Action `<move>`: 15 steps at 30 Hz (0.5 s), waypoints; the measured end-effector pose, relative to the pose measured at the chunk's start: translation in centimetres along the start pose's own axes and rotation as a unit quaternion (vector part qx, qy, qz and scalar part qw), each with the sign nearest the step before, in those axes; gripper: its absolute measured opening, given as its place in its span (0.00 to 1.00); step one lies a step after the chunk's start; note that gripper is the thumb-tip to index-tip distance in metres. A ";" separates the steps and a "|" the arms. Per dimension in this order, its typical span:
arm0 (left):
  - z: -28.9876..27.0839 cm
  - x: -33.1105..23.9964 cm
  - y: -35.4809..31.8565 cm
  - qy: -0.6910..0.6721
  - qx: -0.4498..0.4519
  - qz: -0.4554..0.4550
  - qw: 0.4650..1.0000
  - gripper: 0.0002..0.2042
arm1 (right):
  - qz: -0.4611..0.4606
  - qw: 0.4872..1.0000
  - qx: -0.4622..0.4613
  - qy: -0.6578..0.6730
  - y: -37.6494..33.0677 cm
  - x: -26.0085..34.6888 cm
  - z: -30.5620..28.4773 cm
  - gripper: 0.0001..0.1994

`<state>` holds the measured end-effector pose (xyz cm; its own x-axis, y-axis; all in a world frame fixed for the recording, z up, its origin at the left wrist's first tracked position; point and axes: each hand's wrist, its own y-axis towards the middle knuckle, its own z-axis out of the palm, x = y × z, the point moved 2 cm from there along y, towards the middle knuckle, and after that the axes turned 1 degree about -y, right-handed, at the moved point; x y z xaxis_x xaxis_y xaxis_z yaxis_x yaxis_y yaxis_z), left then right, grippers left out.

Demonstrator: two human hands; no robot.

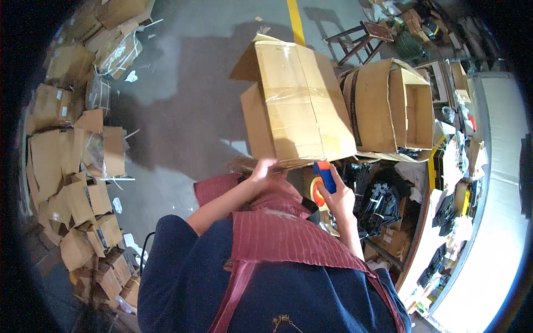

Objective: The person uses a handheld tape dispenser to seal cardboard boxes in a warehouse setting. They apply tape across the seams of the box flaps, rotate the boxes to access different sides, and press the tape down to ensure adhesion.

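A large brown cardboard box (302, 105) stands in front of me, clear tape across its top seam and a flap raised at its far left. Gripped in my right hand (340, 198) is a blue tape dispenser (326, 176) with an orange-and-yellow roll, close to the box's near right corner. My left hand (265, 173) is at the near left edge of the box. Its fingers are smeared by motion, so whether they touch the cardboard is unclear.
Right of the box lies another open carton (375, 108). A wooden stool (363, 41) stands beyond it. Flattened and stacked cartons (83, 194) line the left side. At right, a cluttered workbench (425, 233) has black parts (383, 202) beside it. A yellow floor line (296, 22) runs ahead.
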<state>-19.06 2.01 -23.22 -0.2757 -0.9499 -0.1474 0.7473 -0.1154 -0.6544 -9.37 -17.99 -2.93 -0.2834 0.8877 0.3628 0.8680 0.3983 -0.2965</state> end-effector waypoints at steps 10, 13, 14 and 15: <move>4.2 -3.8 -6.0 0.285 -0.156 0.005 0.946 0.24 | 0.108 0.992 0.029 0.061 0.1 -4.9 -0.7 0.37; 3.9 -6.4 -5.0 0.714 -0.190 0.060 0.671 0.26 | 0.122 0.989 0.018 0.077 0.1 -4.7 -0.4 0.38; 4.3 -7.0 -4.9 0.694 -0.150 0.114 0.695 0.28 | 0.133 0.987 0.019 0.088 0.2 -4.3 -0.4 0.37; 4.1 -7.5 -4.2 0.639 -0.131 0.150 0.743 0.27 | 0.141 0.985 0.017 0.095 0.1 -3.9 -0.6 0.37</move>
<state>-17.62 8.43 -16.33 -0.5945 0.1496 -0.7901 0.7939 0.2653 -0.5472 -7.94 -21.54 -3.87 0.0521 0.9059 0.4203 0.8863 0.1519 -0.4374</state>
